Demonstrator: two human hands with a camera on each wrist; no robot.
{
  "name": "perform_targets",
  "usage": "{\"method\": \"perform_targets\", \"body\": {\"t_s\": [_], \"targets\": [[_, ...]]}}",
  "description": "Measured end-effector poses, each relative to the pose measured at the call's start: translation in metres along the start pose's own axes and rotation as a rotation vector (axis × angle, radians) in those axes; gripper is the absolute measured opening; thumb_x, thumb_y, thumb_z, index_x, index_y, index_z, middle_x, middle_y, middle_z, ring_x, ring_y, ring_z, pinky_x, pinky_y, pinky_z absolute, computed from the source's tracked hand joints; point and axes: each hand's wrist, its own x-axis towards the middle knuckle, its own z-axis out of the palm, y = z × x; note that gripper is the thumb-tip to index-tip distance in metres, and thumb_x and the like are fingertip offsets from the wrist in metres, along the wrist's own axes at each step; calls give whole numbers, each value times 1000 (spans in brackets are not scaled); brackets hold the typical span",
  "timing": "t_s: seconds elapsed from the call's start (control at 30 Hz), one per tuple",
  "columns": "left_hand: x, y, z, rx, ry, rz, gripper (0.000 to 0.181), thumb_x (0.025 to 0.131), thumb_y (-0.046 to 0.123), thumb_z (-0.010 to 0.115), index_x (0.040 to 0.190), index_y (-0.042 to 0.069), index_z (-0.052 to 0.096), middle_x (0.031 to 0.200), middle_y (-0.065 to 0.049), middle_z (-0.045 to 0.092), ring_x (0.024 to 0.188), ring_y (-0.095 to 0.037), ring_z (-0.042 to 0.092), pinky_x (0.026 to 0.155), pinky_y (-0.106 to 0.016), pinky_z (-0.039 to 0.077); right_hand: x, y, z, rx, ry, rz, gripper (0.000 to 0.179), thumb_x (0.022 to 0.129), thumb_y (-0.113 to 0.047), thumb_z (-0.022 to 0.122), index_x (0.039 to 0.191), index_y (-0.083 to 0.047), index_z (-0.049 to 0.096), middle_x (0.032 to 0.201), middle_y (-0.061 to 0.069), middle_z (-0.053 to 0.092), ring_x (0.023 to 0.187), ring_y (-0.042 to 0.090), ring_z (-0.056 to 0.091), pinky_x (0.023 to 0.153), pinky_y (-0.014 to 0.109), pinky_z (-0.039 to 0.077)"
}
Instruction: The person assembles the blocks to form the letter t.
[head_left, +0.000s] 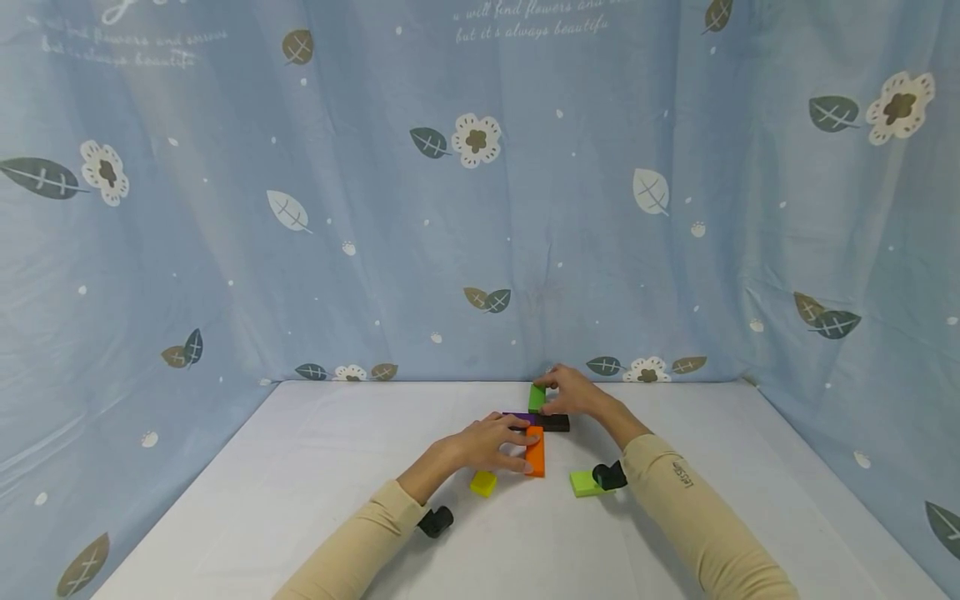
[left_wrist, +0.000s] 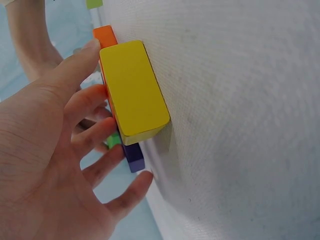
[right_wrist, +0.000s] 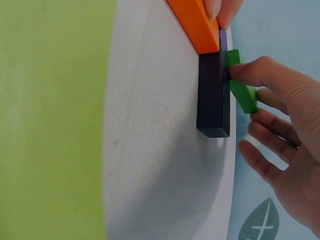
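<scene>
Green block (head_left: pixel 536 398) lies at the far side of the row made by the purple block (left_wrist: pixel 134 158) and the black block (right_wrist: pixel 211 95). Its long axis runs away from the person, square to the row. Right hand (head_left: pixel 576 395) is the nearer: it comes in from the green block's right, fingers curved, thumb at the near end and index at the far end, pinching it lengthwise. Contact between green and row is likely but not certain; the thumb partly covers the join.

Left hand (head_left: pixel 486 443) is on the orange block (head_left: pixel 536 461), at the row's near side, long axis also front to back. Thumb and index are bent and hold it from the left; remaining fingers spread toward the purple.

Yellow block (head_left: pixel 483 482) sits below the left hand; lime block (head_left: pixel 584 484), near the right wrist. All on the white table (head_left: pixel 315 467).
</scene>
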Motion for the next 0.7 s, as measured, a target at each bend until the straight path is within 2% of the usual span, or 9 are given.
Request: {"method": "perform_targets", "body": {"t_s": [0.23,0.7], "targets": [[-1,2,-1,-6,1,4,58,90,55,63,142,32,51,156,3,38,141,-32,35,110,-56,37,0,1,-1,18,-22,18,52,81,-23,80,129,-10,65,118,12,59,112,32,58,94,45,53],[-3,3,-2,4,-3,-4,57,90,54,63,143,34,51,157,4,38,141,-32,35,110,-58,36,-1,1,-3,48,-46,-3,52,84,-24,79,131,-8,63,120,15,60,115,34,58,97,47,51]]}}
